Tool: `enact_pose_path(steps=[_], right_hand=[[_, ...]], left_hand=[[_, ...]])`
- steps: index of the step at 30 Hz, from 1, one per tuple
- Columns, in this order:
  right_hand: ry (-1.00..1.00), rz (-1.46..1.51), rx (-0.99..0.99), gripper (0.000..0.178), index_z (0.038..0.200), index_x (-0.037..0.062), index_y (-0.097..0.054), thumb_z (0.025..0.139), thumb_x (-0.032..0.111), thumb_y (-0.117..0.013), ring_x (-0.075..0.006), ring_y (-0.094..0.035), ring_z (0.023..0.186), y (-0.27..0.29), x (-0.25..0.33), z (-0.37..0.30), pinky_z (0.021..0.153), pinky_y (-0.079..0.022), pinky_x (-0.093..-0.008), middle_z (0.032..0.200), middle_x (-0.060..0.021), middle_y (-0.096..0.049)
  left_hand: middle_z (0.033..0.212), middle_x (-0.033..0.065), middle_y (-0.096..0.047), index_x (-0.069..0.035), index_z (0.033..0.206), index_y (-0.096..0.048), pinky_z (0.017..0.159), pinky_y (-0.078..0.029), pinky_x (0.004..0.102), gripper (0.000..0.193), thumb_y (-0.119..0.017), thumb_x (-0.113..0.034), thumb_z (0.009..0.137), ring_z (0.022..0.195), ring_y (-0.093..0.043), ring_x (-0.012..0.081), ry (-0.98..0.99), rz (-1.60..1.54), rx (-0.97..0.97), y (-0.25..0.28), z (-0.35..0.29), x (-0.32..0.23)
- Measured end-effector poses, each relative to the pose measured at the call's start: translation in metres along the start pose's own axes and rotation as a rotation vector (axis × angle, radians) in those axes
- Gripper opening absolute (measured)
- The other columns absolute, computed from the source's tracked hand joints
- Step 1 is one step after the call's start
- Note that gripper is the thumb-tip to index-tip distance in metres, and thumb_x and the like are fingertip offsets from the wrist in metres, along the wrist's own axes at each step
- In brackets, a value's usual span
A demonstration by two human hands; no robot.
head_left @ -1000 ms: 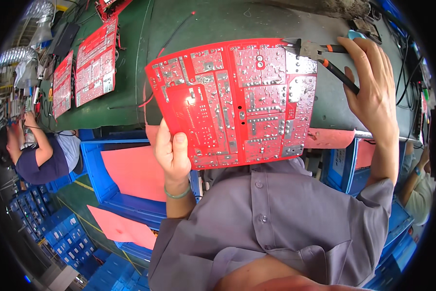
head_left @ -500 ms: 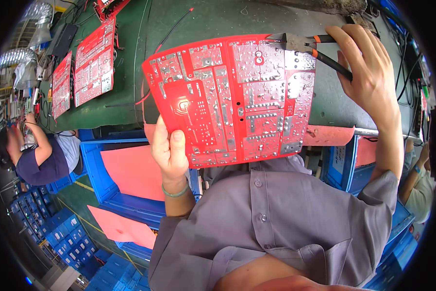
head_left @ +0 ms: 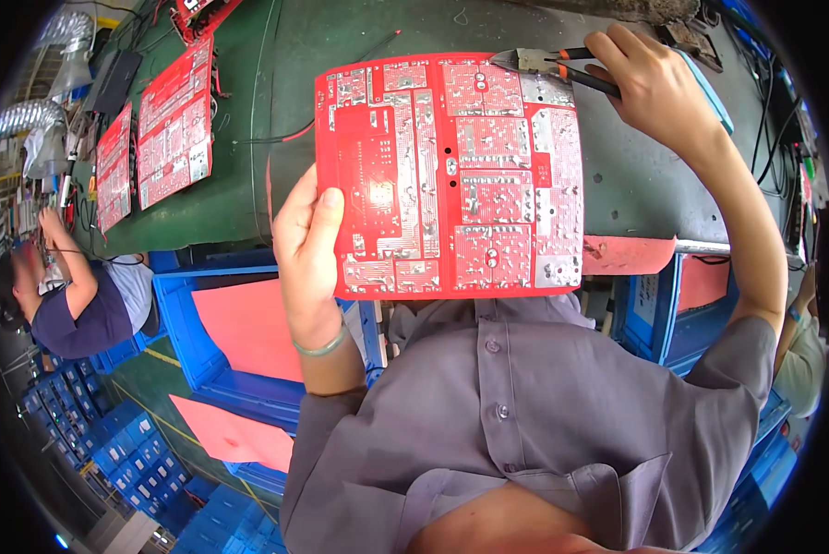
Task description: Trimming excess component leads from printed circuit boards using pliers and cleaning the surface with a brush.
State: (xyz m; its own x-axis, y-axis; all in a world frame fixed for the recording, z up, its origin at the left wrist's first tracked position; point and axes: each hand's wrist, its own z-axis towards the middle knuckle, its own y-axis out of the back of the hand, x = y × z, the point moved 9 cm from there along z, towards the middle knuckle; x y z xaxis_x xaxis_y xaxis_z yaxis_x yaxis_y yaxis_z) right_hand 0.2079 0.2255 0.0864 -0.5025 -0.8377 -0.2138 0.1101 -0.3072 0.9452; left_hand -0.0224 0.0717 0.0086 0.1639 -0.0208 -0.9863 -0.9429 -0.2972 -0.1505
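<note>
A large red circuit board [head_left: 484, 198] is held up over the bench edge, its soldered side towards me. My left hand [head_left: 311, 245] grips its left edge, thumb on the face and the other fingers mostly behind it. At the far edge of the board, my right hand [head_left: 650, 88] is closed around the dark, orange-trimmed handles of a pair of cutting pliers [head_left: 534, 61]. Their metal jaws lie at the board's top edge, right of its middle; whether they close on anything there I cannot tell. Thin wires [head_left: 290, 137] stick out past the board's left side.
More red circuit boards [head_left: 176, 129] lie on the green bench [head_left: 248, 208] at left. Blue crates [head_left: 216, 369] with pink sheets [head_left: 248, 323] stand below the bench edge. A co-worker [head_left: 87, 291] sits at far left; another person's arm [head_left: 798, 346] shows at far right.
The board has turned more level and shifted slightly away from me. The pliers in my right hand have moved left along its top edge, and my left hand has risen with the board.
</note>
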Motion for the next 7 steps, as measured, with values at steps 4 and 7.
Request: enact_pose_path(steps=[4, 7], right_hand=[[-0.006, 0.042, 0.031, 0.026, 0.097, 0.0060, -0.048, 0.076, 0.010, -0.063, -0.0310, -0.056, 0.075, -0.014, -0.012, -0.003, 0.060, -0.048, -0.0387, 0.085, -0.0121, -0.051], [0.012, 0.096, -0.005, 0.027, 0.100, 0.0061, -0.048, 0.077, 0.009, -0.063, -0.0323, -0.057, 0.077, -0.013, -0.014, -0.002, 0.062, -0.048, -0.0393, 0.087, -0.0124, -0.052]], left_hand=[[0.109, 0.0095, -0.059, 0.007, 0.123, -0.046, 0.083, -0.044, 0.0237, 0.034, -0.045, -0.010, 0.093, 0.095, -0.056, 0.0112, 0.059, -0.059, -0.002, -0.002, 0.003, 0.003], [0.109, 0.0093, -0.059, 0.005, 0.124, -0.046, 0.083, -0.044, 0.0239, 0.035, -0.047, -0.012, 0.092, 0.095, -0.056, 0.0113, 0.054, -0.079, 0.014, 0.000, 0.004, 0.005]])
